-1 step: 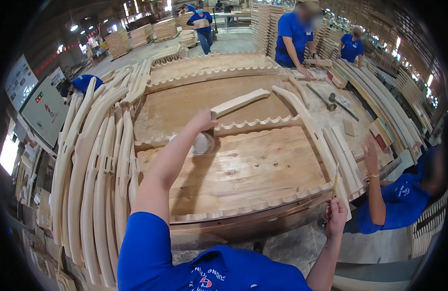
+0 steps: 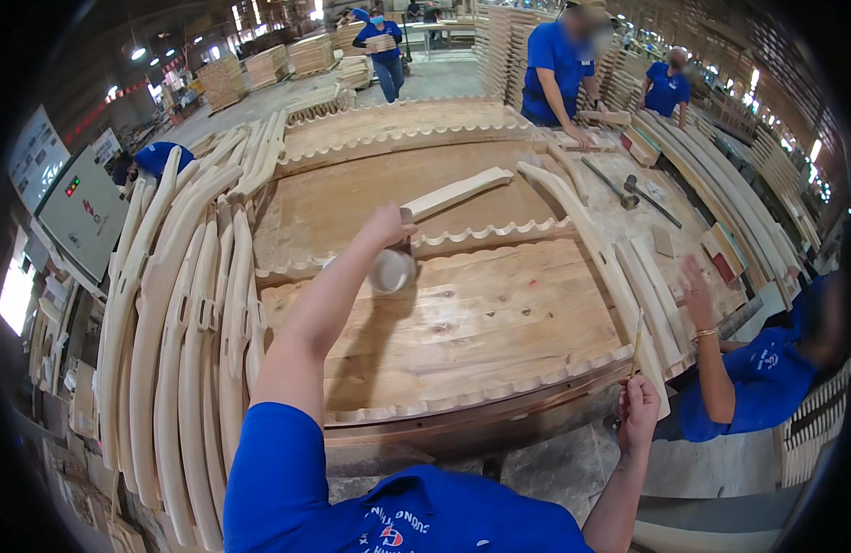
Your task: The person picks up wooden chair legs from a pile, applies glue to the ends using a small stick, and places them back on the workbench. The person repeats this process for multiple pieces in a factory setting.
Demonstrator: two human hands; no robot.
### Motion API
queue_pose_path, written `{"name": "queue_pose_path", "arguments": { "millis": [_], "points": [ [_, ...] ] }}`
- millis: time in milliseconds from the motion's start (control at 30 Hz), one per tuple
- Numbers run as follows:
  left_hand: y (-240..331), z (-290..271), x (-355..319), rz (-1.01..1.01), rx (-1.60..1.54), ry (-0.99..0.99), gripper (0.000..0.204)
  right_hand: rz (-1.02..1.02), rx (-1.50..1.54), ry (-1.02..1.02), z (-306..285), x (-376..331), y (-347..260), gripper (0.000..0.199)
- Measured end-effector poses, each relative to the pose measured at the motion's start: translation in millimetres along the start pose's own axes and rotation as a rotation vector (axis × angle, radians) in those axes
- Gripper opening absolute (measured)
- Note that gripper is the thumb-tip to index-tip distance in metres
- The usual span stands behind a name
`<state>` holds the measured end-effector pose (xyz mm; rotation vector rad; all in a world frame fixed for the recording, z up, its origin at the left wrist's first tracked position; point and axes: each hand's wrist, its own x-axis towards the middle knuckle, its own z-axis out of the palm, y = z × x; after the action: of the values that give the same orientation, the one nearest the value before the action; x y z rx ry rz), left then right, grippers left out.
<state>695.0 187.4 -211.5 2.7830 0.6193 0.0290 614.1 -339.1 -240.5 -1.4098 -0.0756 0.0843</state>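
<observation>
My left hand (image 2: pixel 386 226) reaches out over the wooden table and is closed. A whitish round cup-like container (image 2: pixel 392 272) hangs just below it, apparently held at its upper side; the exact grip is hidden. Right beyond those fingers lies a pale wooden bar (image 2: pixel 462 192), its near end close to my hand. At the table's near right corner my right hand (image 2: pixel 639 405) is closed around the lower end of a thin stick (image 2: pixel 638 341), which points upward. Beside the stick runs a long curved wooden piece (image 2: pixel 586 230).
Many curved wooden pieces (image 2: pixel 195 323) are stacked on the left. Scalloped wooden strips (image 2: pixel 490 236) cross the tabletop (image 2: pixel 471 313). Two hammers (image 2: pixel 631 192) lie at the right. A co-worker's raised hand (image 2: pixel 697 293) is close on the right; another person (image 2: pixel 559 74) stands at the far side.
The container under my left hand has swung slightly to the right and turned. The co-worker's hand at the right has shifted a little to the left. My right hand stays in place.
</observation>
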Motion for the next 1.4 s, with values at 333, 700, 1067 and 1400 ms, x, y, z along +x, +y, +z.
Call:
{"name": "queue_pose_path", "arguments": {
  "millis": [333,700,1067,1400],
  "points": [
    [-15,-22,0,-0.066,0.110,0.019,0.047,-0.110,-0.347,-0.179,65,0,-20,0.015],
    [-93,-9,-91,-0.083,-0.143,-0.300,0.034,-0.689,-1.217,-0.459,221,59,-41,0.011],
    [-71,-15,-14,-0.116,-0.632,-0.007,0.052,-0.863,-1.647,-0.524,292,75,-54,0.008],
    [-102,10,-15,-0.202,-1.067,-0.066,0.030,-0.870,-1.572,-0.469,289,75,-44,0.007]
  ]
}}
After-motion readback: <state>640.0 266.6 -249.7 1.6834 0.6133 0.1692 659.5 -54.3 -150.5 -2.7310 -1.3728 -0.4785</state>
